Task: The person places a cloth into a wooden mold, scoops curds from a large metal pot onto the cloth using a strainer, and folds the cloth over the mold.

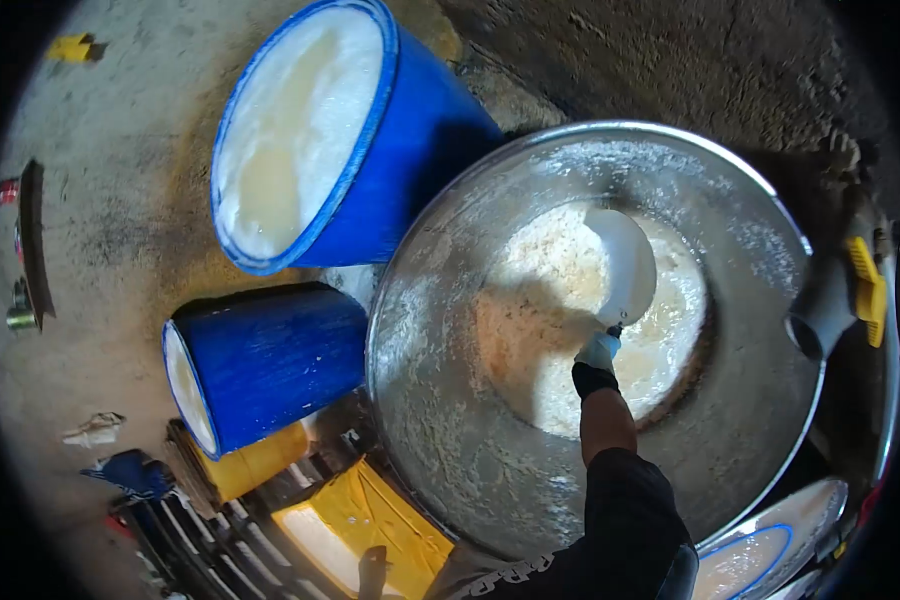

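2 blue barrels (402, 150), metal vat (450, 400), stained floor (120, 150); right hand (597, 362) clamped on scoop (632, 268) (left hand's grip unclear)

Looks like dull, white-smeared metal on the big vat (450, 400), glossy along its rim (630, 126), with wet, lumpy mash (540, 265) inside and smooth, faint sheen on the pale scoop (633, 272), can't tell plastic from metal. Reads as smooth, glossy plastic on the large blue barrel (420, 150) and smaller blue barrel (270, 360); matt cloth on the dark sleeve (625, 505); rough, matt, concrete-like on the floor (130, 180).
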Tool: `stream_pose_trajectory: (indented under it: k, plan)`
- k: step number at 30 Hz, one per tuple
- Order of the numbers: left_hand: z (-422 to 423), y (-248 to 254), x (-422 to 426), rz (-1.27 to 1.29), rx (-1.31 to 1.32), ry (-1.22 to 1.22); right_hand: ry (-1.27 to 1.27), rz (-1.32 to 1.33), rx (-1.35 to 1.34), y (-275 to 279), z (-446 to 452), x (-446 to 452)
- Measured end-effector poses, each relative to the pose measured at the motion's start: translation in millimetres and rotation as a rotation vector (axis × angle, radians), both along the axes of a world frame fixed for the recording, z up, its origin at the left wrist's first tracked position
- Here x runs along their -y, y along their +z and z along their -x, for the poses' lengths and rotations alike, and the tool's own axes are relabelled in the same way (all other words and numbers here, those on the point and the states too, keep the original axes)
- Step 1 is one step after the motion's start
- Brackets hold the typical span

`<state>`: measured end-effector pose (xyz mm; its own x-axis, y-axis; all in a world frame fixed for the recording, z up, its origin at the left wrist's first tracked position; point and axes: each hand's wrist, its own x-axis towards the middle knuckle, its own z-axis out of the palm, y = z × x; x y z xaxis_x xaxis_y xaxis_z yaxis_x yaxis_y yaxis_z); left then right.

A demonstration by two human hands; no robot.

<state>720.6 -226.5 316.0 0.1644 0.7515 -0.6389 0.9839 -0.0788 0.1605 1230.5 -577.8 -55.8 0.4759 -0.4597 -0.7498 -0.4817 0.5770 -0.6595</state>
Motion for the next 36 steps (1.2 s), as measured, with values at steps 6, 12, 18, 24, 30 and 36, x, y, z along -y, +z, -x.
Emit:
stream_pose_trajectory:
  k: [6, 12, 18, 24, 30, 36]
  plan:
    - [41, -5, -21, 0.058, 0.094, -0.178, 0.67, -0.29, -0.171, -32, 31, 8]
    - [71, -17, -17, 0.203, 0.025, 0.137, 0.923, -0.475, -0.53, -75, 69, 9]
    - [63, -36, 18, 0.302, 0.211, 0.287, 1.06, -0.455, -0.376, 145, 111, 27]
    - [129, -99, 16, 0.296, 0.393, 0.3, 1.345, -0.302, -0.641, 271, 179, 60]
    - [190, -123, 15, 0.369, 0.792, 0.741, 1.651, -0.125, -0.678, 375, 196, -16]
    - [221, -140, 31, 0.296, 1.278, 1.343, 1.899, 0.023, -0.65, 434, 258, -107]
